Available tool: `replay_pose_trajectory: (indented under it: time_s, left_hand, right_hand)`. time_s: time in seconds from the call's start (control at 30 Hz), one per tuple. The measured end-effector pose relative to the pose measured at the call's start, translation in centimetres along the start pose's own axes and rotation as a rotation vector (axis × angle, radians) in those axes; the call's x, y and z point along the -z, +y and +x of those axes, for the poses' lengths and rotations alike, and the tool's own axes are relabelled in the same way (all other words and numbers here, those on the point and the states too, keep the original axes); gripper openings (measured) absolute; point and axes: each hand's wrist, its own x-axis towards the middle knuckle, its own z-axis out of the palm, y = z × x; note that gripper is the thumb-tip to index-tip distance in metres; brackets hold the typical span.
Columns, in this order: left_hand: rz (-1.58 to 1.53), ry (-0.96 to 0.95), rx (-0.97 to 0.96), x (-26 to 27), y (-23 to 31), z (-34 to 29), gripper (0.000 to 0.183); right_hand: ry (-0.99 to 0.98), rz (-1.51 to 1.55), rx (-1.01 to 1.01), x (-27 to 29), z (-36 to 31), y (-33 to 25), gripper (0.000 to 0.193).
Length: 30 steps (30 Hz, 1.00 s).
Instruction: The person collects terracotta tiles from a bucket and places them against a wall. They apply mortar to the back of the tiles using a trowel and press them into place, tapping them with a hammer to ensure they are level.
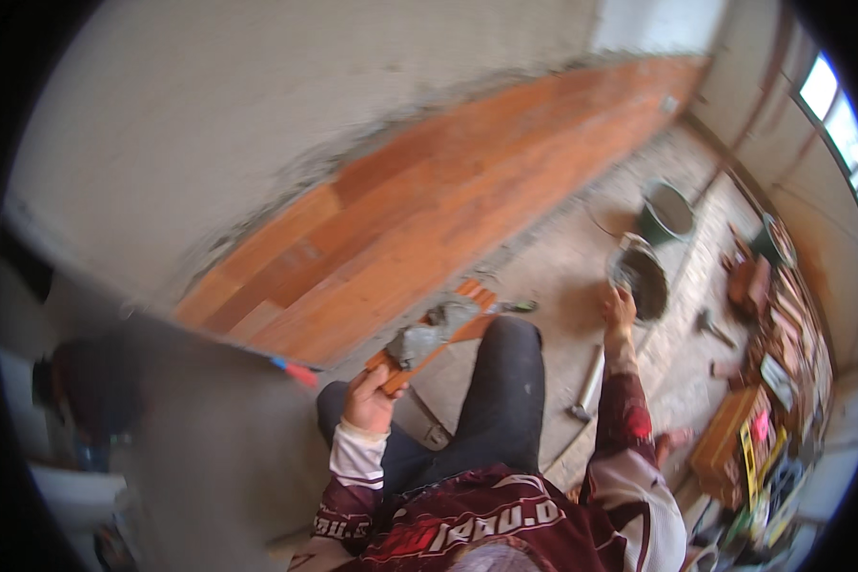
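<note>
1. Tiles (419, 219), wood-brown, are covering the lower wall (257, 124) from nine o'clock to between one and two; that stretch is looking laid. Grey smears are edging its top, and plain wall is showing above.
2. One loose tile piece (473, 330), below centre toward seven o'clock, is staying clear of the wall and carrying lumpy mortar (415, 345). Judging by the heaps, its coating is only partly done; evening it out and seating the piece seem to be remaining.
3. The left hand (370, 396), at seven o'clock, is clasping the tile piece's near end, fingers curling around it.
4. The right hand (620, 310), at three o'clock, is reaching to the mortar bucket (650, 288), fingers bending close together; whether they are gripping a tool, I cannot tell.
5. Three buckets are standing between two and three o'clock: the mortar bucket, one green bucket (667, 214) and one farther pail (774, 240). One hammer (593, 377) is lying at four, one hammer-shaped tool (707, 322) at three. At least three tile rows are showing; blur is hiding the exact number.
</note>
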Motion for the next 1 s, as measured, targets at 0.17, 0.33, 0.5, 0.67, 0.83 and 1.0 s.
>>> replay_pose_trajectory:
  time_s: [0.17,0.33,0.5,0.67,0.83,1.0]
  left_hand:
    - [-0.015,-0.062,-0.060,-0.7,3.0,-1.2,0.024]
    - [-0.082,-0.126,-0.184,0.0,4.9,-2.0,0.025]
    - [-0.188,-0.117,-0.280,2.6,9.1,-3.2,0.026]
    - [-0.215,-0.074,-0.334,4.6,14.6,-4.3,0.026]
    - [-0.146,-0.029,-0.390,4.6,19.4,-2.9,0.036]
    - [-0.120,-0.001,-0.440,6.2,22.5,-2.0,0.039]
  right_hand:
    - [-0.571,-0.101,0.293,-10.6,-11.8,-4.7,0.040]
    - [-0.894,0.178,0.554,-20.1,-19.8,-10.4,0.066]
    - [-0.818,0.232,0.847,-25.2,-23.0,-12.2,0.054]
    - [-0.752,0.247,1.078,-30.6,-26.6,-13.9,0.044]
    - [-0.738,0.358,1.103,-36.1,-27.4,-15.0,0.040]
    - [-0.739,0.337,1.069,-39.6,-28.7,-14.4,0.035]
